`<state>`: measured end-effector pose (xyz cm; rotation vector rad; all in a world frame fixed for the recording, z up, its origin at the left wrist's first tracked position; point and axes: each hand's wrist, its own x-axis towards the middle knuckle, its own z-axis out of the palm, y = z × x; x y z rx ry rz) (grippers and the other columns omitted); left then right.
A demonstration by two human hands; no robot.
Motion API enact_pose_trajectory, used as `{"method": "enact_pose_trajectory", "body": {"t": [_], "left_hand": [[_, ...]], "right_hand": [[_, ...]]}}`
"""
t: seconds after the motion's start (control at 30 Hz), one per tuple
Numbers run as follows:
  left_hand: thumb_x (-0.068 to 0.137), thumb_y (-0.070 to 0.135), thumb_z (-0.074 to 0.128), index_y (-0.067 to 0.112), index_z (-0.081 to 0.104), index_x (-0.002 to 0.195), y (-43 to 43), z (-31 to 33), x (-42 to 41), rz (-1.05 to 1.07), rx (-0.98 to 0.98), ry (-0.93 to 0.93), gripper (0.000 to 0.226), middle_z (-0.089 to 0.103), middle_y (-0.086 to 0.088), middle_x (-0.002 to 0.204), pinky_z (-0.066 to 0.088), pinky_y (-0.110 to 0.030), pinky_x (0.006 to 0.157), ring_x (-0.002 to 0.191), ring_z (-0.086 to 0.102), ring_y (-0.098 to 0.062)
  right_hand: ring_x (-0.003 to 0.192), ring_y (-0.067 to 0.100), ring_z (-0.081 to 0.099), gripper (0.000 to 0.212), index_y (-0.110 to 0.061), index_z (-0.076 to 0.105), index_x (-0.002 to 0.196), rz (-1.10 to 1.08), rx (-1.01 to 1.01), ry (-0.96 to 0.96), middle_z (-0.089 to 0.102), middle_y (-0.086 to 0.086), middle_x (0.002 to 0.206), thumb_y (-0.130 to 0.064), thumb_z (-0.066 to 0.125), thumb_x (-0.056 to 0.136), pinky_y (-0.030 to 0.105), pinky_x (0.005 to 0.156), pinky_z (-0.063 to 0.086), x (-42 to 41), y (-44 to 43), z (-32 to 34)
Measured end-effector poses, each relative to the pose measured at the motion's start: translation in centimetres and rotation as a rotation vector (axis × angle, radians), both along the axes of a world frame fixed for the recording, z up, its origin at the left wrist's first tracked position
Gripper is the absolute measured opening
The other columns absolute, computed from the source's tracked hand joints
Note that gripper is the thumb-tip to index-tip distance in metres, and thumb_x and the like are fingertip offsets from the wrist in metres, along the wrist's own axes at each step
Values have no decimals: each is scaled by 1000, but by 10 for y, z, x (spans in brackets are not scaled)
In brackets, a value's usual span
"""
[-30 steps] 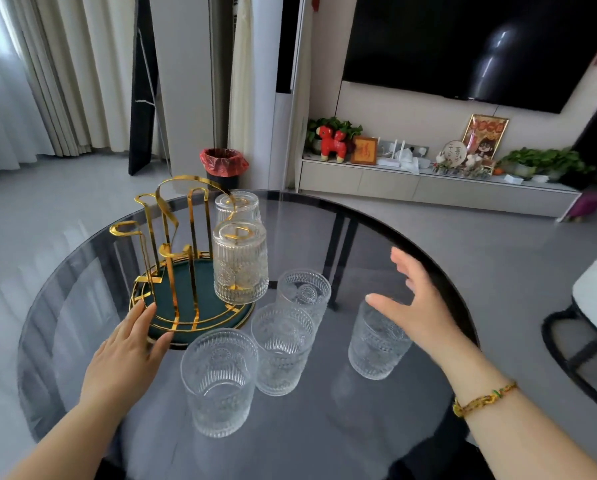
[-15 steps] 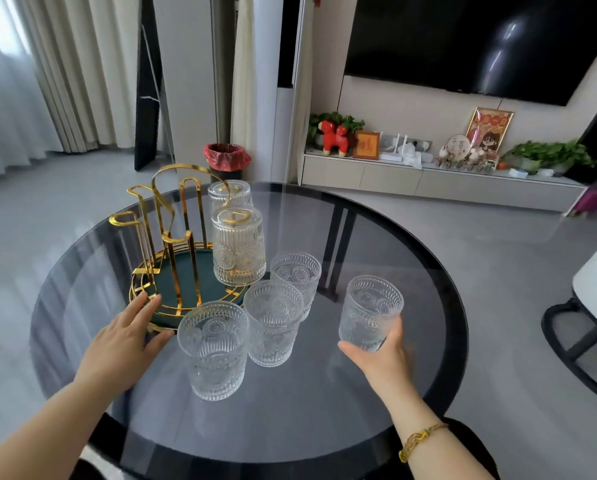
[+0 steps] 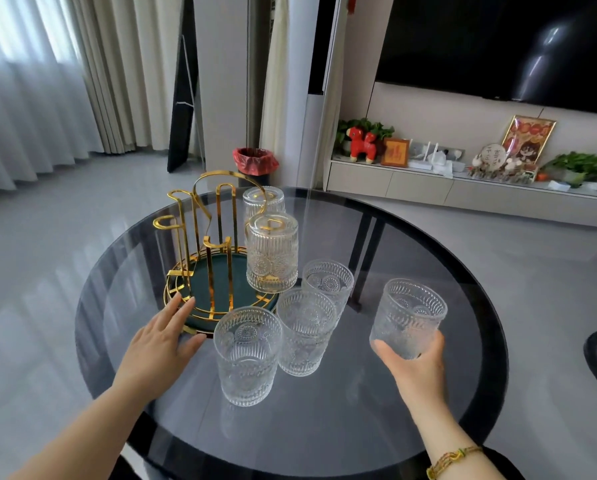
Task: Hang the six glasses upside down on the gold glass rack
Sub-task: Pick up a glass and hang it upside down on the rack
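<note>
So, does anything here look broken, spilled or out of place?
Nothing stands out. Two glasses hang upside down on the gold rack, three stand upright on the table, and the right hand holds one glass upright. The left hand rests at the rack's base.

Left hand [image 3: 158, 341] lies flat, fingers spread, forearm reaching in from lower left. Right hand [image 3: 415, 358] cups upward, fingers curled in a grip.

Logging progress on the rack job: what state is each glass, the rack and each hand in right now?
Far hung glass: inverted on rack.
Near hung glass: inverted on rack.
Three table glasses: upright, unhung.
Held glass: upright, gripped.
Gold rack: four prongs free.
Left hand: steadying rack base.
Right hand: holding glass.
</note>
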<state>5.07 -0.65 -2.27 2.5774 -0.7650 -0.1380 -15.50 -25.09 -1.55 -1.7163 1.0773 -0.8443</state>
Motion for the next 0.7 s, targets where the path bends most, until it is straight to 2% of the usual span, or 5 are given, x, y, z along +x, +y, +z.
{"method": "enact_pose_trajectory", "body": {"t": [0.1,0.23,0.43,0.53,0.7], "left_hand": [[89,44,39,29,2,140,0,-1,0,3,-3,2,65,0,0,155,13,-40,115,142,11,-22],[88,46,38,31,1,140,0,-3,1,5,-15,0,66,-1,2,155,13,-39,116,142,9,-20],[87,49,37,31,1,140,2,-6,2,-9,-27,-11,67,-2,3,155,13,-39,116,142,9,-19],[87,50,37,31,1,140,2,-8,2,-11,-31,-18,67,-1,3,155,14,-38,116,142,10,-19],[87,51,35,33,1,140,2,-10,4,-20,-46,-18,66,-1,4,155,12,-37,116,142,9,-19]], "right_hand": [[99,19,52,66,-14,38,119,91,-41,-97,51,0,108,-11,74,64,27,79,38,1,5,24],[87,-16,52,63,-21,43,112,380,-232,-140,54,-13,98,-15,71,56,-1,67,38,0,12,77],[95,2,37,70,-43,33,109,535,-678,311,39,-17,108,-34,74,53,23,77,30,17,22,159],[91,11,44,62,-43,29,98,651,-725,410,43,-17,98,-47,68,50,22,65,36,36,34,198],[92,13,55,67,-37,35,103,881,-748,580,54,-8,101,-48,67,45,29,78,48,75,50,240]]}}
